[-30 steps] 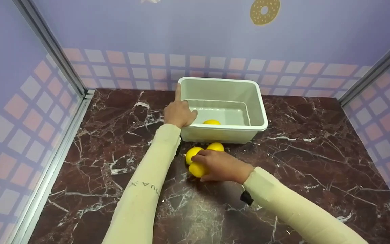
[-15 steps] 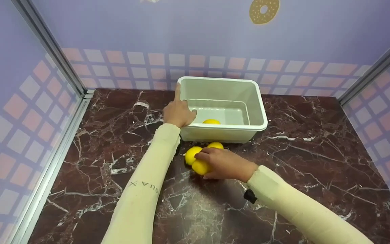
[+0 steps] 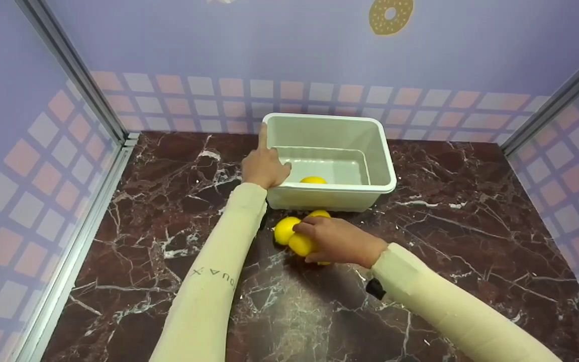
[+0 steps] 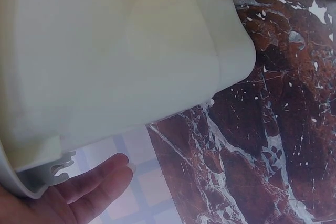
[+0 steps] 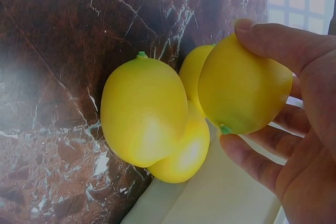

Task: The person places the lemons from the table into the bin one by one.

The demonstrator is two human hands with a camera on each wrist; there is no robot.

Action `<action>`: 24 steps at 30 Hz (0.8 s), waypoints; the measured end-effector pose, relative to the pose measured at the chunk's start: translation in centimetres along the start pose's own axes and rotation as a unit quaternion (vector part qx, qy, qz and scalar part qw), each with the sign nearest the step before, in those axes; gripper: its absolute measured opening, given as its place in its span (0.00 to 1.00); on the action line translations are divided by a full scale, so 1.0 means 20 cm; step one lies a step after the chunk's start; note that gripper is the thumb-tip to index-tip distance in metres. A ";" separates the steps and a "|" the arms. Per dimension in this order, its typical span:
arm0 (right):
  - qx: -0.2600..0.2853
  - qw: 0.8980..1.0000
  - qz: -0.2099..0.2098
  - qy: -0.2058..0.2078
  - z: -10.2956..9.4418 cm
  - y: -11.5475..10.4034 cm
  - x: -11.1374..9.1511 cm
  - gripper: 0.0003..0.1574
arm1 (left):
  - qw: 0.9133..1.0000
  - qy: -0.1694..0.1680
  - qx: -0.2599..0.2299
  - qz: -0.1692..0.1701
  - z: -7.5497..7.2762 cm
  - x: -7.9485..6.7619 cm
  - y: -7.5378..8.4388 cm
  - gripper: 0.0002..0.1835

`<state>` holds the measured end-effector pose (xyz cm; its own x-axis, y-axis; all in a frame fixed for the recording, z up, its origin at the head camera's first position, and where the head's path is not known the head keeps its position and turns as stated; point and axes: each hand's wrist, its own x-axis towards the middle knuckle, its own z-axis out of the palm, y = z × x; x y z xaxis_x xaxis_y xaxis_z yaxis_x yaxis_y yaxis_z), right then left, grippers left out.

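In the head view my left hand (image 3: 264, 167) holds the left rim of a white plastic bin (image 3: 340, 200), its index finger straight along the rim. The left wrist view shows fingers (image 4: 102, 187) outside the bin, below the rim. My right hand (image 3: 342, 242) grips a yellow lemon (image 5: 244, 87) with a green tip between thumb and fingers, in front of the bin. Beside it are a lemon (image 3: 286, 230) on the left, another lemon (image 3: 319, 213) close to the bin's front wall, and a lemon (image 5: 144, 111) mostly hidden under the hand in the head view.
One lemon (image 3: 313, 179) lies inside the bin near its front wall. The dark red marble-patterned tabletop (image 3: 169, 301) meets purple walls with pink and white squares (image 3: 292, 90) at the back and sides. A metal strip (image 3: 76, 256) runs along the left edge.
My right hand has shifted slightly right and back with its lemon, and part of another lemon now shows below the hand. The left hand has stayed on the rim.
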<state>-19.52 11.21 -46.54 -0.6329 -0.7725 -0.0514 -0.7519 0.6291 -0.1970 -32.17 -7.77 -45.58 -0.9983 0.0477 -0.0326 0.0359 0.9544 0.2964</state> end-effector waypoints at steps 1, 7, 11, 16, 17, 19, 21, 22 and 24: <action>-0.002 1.000 -0.001 0.000 0.00 0.00 0.00 0.36 | 1.000 0.000 0.000 0.000 0.00 0.00 0.00 0.31; -0.003 1.000 0.001 -0.002 -0.02 0.00 -0.01 0.36 | 1.000 0.002 -0.002 0.001 0.00 0.00 0.00 0.31; -0.005 1.000 0.003 -0.001 -0.03 0.01 -0.02 0.36 | 1.000 0.003 -0.002 0.005 0.00 0.00 0.00 0.30; -0.007 1.000 0.005 -0.001 -0.04 0.01 -0.03 0.35 | 1.000 0.002 -0.004 0.007 0.00 0.00 0.00 0.30; -0.008 1.000 0.006 -0.002 -0.05 0.01 -0.03 0.35 | 1.000 0.002 -0.004 0.007 0.00 0.00 0.00 0.30; -0.009 1.000 0.009 -0.003 -0.05 0.01 -0.03 0.35 | 1.000 0.003 -0.004 0.007 0.00 0.00 0.00 0.30; -0.007 1.000 0.012 -0.002 -0.06 0.01 -0.03 0.36 | 1.000 0.005 -0.003 0.006 0.00 0.00 0.00 0.30; -0.005 1.000 0.014 -0.003 -0.06 0.01 -0.03 0.36 | 1.000 0.005 -0.002 0.006 0.00 0.00 0.00 0.30; -0.002 1.000 0.018 -0.005 -0.06 0.01 -0.04 0.37 | 1.000 0.006 -0.003 0.006 0.00 0.00 0.00 0.31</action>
<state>-19.52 12.03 -45.38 -0.6579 -0.7499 -0.0687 -0.7291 0.6572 -0.1912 -32.19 -7.77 -45.67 -0.9983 0.0555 -0.0169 0.0478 0.9521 0.3021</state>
